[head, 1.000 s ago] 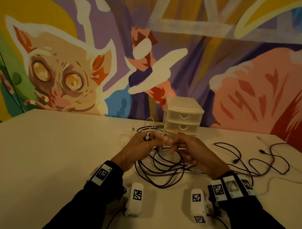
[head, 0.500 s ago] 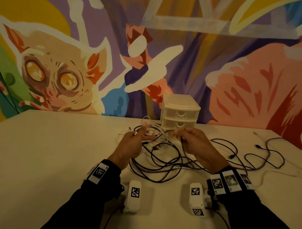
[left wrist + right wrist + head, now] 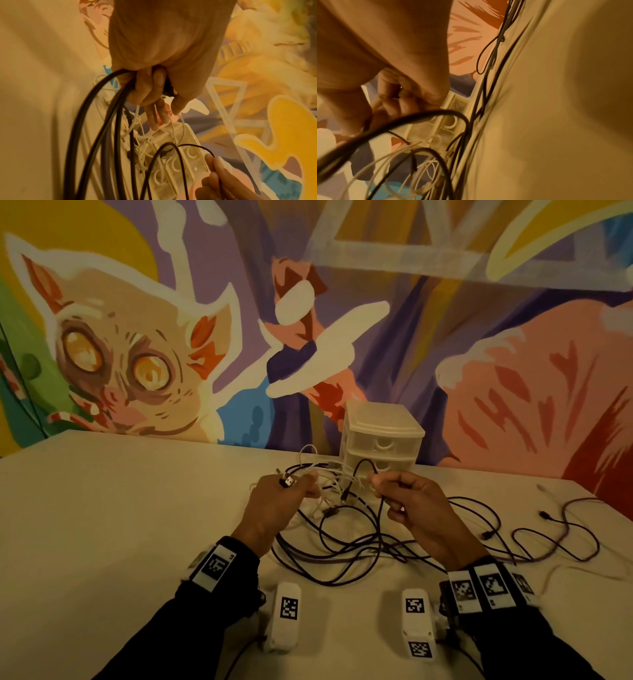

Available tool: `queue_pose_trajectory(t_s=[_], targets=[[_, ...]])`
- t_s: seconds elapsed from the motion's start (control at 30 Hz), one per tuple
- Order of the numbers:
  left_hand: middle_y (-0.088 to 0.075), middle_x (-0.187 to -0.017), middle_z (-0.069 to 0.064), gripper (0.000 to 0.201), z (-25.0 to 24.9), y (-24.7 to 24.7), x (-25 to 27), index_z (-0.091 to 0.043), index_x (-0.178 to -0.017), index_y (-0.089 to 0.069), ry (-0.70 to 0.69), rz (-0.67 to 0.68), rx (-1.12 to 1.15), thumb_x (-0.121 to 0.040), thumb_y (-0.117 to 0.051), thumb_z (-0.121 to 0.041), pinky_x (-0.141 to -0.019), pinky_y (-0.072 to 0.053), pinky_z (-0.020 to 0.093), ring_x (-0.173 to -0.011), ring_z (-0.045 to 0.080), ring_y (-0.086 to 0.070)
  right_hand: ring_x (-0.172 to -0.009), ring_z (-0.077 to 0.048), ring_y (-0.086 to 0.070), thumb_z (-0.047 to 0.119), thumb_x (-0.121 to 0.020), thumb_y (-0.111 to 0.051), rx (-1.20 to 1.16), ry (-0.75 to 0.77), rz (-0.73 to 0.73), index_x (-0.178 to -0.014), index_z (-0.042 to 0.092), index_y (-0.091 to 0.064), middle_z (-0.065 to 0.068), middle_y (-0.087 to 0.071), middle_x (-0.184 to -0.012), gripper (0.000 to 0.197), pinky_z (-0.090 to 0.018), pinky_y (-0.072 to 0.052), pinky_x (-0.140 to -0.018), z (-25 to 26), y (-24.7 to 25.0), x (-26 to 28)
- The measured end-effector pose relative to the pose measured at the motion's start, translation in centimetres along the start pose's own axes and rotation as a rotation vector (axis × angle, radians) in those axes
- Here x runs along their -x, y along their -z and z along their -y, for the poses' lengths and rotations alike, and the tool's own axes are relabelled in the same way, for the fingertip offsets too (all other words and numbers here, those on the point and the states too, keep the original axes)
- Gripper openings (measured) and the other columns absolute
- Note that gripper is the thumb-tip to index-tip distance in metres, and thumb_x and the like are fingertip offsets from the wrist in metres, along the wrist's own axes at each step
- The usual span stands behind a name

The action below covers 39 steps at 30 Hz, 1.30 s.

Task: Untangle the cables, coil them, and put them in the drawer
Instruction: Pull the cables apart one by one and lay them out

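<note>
A tangle of black cables [image 3: 346, 546] and thin white cables [image 3: 325, 484] lies on the table in front of a small white drawer unit [image 3: 382, 440]. My left hand [image 3: 277, 501] is lifted over the tangle and grips a bundle of black cable [image 3: 102, 121], with a USB plug [image 3: 288, 481] sticking out between its fingers. My right hand [image 3: 407, 501] pinches a thin black cable [image 3: 363, 465] that arches up between the hands; in the right wrist view its fingers [image 3: 393, 102] curl round the black cable [image 3: 419, 116]. All three drawers look shut.
More black cable [image 3: 555, 529] loops across the table to the right, with loose plug ends. Two white tagged devices [image 3: 287, 614] [image 3: 416, 621] sit near the front edge. A painted wall stands right behind the drawer unit. Bare tabletop [image 3: 102, 525] stretches to the left.
Both hands have drawn apart and risen a little, pulling a black cable taut between them. The left hand's plug has come clear of the knot.
</note>
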<state>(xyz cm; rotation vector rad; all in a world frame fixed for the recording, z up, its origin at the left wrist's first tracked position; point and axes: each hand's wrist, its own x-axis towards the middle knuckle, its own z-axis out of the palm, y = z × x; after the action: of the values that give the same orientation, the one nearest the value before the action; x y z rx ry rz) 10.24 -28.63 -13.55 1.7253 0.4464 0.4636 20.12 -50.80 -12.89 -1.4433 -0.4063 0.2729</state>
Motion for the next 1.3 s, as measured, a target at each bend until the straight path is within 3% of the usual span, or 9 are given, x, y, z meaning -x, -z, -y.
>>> queue_pose_trajectory(t_s=[0.13, 0.2, 0.3, 0.4, 0.5, 0.57, 0.67, 1.1, 1.3], targets=[[-0.082, -0.087, -0.006, 0.03, -1.2, -0.2, 0.9, -0.022, -0.098, -0.084, -0.103, 0.029, 0.095, -0.103, -0.067, -0.046, -0.082, -0.049, 0.034, -0.057, -0.008, -0.062, -0.065, -0.011, -0.049, 0.009, -0.087, -0.082, 0.051, 0.033, 0.001, -0.094, 0.008, -0.078, -0.011, -0.062, -0.083, 0.007, -0.026, -0.032, -0.051, -0.1, -0.2, -0.1], [-0.083, -0.096, -0.005, 0.025, -1.9, -0.3, 1.5, -0.029, -0.116, -0.08, -0.13, 0.101, 0.126, -0.107, -0.061, -0.043, -0.103, -0.05, 0.059, -0.057, 0.003, -0.066, -0.061, -0.009, -0.052, 0.008, -0.089, -0.081, 0.075, 0.037, -0.002, -0.096, 0.007, -0.077, -0.005, -0.064, -0.077, 0.008, -0.025, -0.034, -0.049, 0.0, -0.6, 0.1], [-0.082, -0.108, -0.013, 0.029, -2.3, -0.3, 1.7, -0.041, -0.133, -0.068, -0.129, 0.174, 0.105, -0.108, -0.056, -0.047, -0.12, -0.031, 0.066, -0.114, 0.034, -0.056, -0.055, -0.007, -0.043, 0.008, -0.091, -0.077, -0.018, 0.013, -0.006, -0.106, -0.002, -0.076, -0.008, -0.067, -0.083, 0.018, -0.025, -0.034, -0.05, 0.5, -0.4, 0.1], [-0.081, -0.111, -0.015, 0.027, -2.7, -0.1, 2.1, -0.039, -0.126, -0.074, -0.117, 0.207, 0.1, -0.107, -0.057, -0.046, -0.119, -0.033, 0.063, -0.119, 0.033, -0.052, -0.059, -0.009, -0.042, 0.009, -0.097, -0.069, -0.059, -0.03, 0.1, -0.103, 0.006, -0.082, -0.014, -0.067, -0.092, 0.014, -0.024, -0.036, -0.053, 1.0, -0.1, 0.5], [-0.082, -0.106, -0.012, 0.037, -2.8, -0.4, 2.4, -0.029, -0.116, -0.081, -0.12, 0.224, 0.072, -0.105, -0.056, -0.055, -0.114, -0.043, 0.056, -0.083, 0.005, -0.071, -0.064, -0.014, -0.048, 0.009, -0.098, -0.07, 0.105, -0.065, 0.244, -0.097, 0.014, -0.084, -0.022, -0.075, -0.107, 0.016, -0.027, -0.04, -0.057, 1.0, -1.2, 1.2], [-0.082, -0.099, -0.013, 0.035, -2.4, -0.5, 2.1, -0.027, -0.107, -0.084, -0.147, 0.174, 0.075, -0.101, -0.063, -0.054, -0.093, -0.053, 0.029, -0.068, -0.004, -0.072, -0.075, -0.022, -0.052, 0.016, -0.095, -0.076, 0.228, -0.063, 0.295, -0.096, 0.018, -0.085, -0.019, -0.077, -0.116, 0.009, -0.029, -0.044, -0.061, 1.1, -1.8, 1.7], [-0.082, -0.095, -0.011, 0.017, -1.9, -0.3, 1.5, -0.022, -0.096, -0.085, -0.164, 0.135, 0.127, -0.097, -0.077, -0.036, -0.075, -0.049, 0.009, -0.086, -0.002, -0.074, -0.077, -0.016, -0.058, 0.028, -0.092, -0.08, 0.339, -0.044, 0.354, -0.1, 0.021, -0.086, -0.005, -0.081, -0.102, 0.012, -0.028, -0.049, -0.067, 1.7, -1.9, 2.3], [-0.083, -0.1, 0.002, 0.013, -2.5, -0.1, 2.5, -0.013, -0.094, -0.085, -0.277, 0.277, 0.131, -0.088, -0.087, -0.025, -0.095, -0.058, 0.026, -0.102, 0.017, -0.078, -0.066, -0.014, -0.058, 0.049, -0.102, -0.063, 0.146, -0.07, 0.162, -0.107, 0.01, -0.083, -0.007, -0.068, -0.085, 0.044, -0.026, -0.047, -0.059, 4.3, -1.6, 1.7], [-0.083, -0.098, 0.0, 0.02, -2.4, -0.1, 2.6, -0.022, -0.093, -0.087, -0.318, 0.331, 0.057, -0.084, -0.087, -0.04, -0.095, -0.06, 0.03, -0.1, 0.024, -0.078, -0.055, -0.008, -0.052, 0.025, -0.098, -0.075, 0.283, -0.135, 0.172, -0.106, -0.002, -0.078, -0.003, -0.063, -0.072, 0.028, -0.018, -0.042, -0.048, 6.5, -2.0, 0.6]])
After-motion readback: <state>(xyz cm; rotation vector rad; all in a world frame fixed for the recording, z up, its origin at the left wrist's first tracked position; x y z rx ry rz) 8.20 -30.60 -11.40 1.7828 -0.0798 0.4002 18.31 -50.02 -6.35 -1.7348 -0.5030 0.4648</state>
